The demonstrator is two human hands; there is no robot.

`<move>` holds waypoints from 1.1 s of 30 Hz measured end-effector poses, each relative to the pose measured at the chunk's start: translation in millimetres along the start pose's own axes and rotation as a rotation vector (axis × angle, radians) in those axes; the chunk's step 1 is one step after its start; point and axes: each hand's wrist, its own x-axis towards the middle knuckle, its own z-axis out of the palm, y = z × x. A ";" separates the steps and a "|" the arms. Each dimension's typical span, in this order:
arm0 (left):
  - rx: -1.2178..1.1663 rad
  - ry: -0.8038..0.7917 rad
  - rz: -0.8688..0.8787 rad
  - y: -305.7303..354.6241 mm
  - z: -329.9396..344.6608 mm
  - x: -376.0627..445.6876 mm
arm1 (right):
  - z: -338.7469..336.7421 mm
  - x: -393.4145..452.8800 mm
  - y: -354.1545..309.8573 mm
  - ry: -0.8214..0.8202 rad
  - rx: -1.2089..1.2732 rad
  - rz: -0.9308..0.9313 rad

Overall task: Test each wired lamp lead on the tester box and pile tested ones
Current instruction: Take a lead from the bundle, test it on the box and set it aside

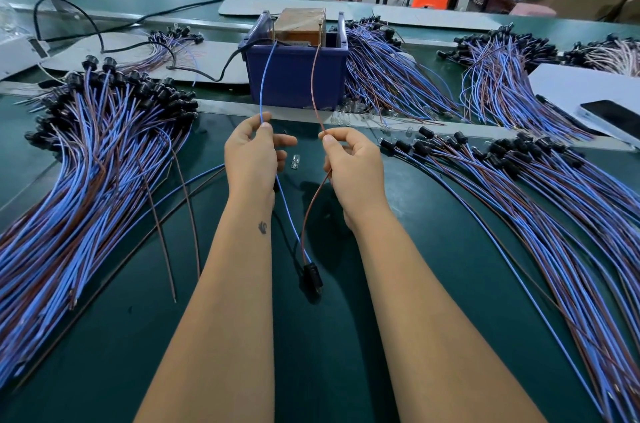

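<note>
Green bench (450, 249), heaped with lead piles left (86, 163) and right (554, 187). Wire tips hidden inside the tester box (294, 76); contact there impossible to judge. Left hand (251, 159) pinching the blue wire (265, 83), right hand (353, 166) pinching the brown wire (313, 76), fingers curled. Socket (312, 277) hanging low between the forearms. Small bulb (294, 161) lying between the hands.

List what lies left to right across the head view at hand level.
Left pile of leads → left hand pinching the blue wire → loose bulb → right hand pinching the brown wire → right pile of leads.
</note>
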 end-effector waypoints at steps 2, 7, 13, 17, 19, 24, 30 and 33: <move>0.008 0.007 0.004 -0.1 0.6 0.3 | -0.1 0.3 0.0 0.003 -0.001 0.003; -0.008 0.023 0.014 0.0 1.5 0.0 | 0.7 0.2 0.3 0.003 -0.009 0.000; -0.023 0.027 0.018 -0.1 1.8 0.3 | 1.0 1.7 1.8 0.014 -0.024 -0.010; -0.031 0.029 0.010 -0.4 2.0 1.1 | 1.2 1.7 2.4 0.012 -0.033 -0.016; -0.027 0.028 0.011 -0.5 1.8 1.1 | 0.9 1.7 2.4 0.011 -0.033 -0.015; 0.001 0.029 0.011 0.7 1.2 -0.5 | 0.4 0.7 1.9 0.002 -0.043 -0.015; 0.131 -0.102 0.056 2.9 3.3 -13.0 | 4.2 -2.6 -0.5 -0.034 -0.033 -0.031; 0.124 -0.180 0.067 4.6 6.9 -19.9 | 5.3 -4.9 -1.9 -0.065 -0.024 -0.054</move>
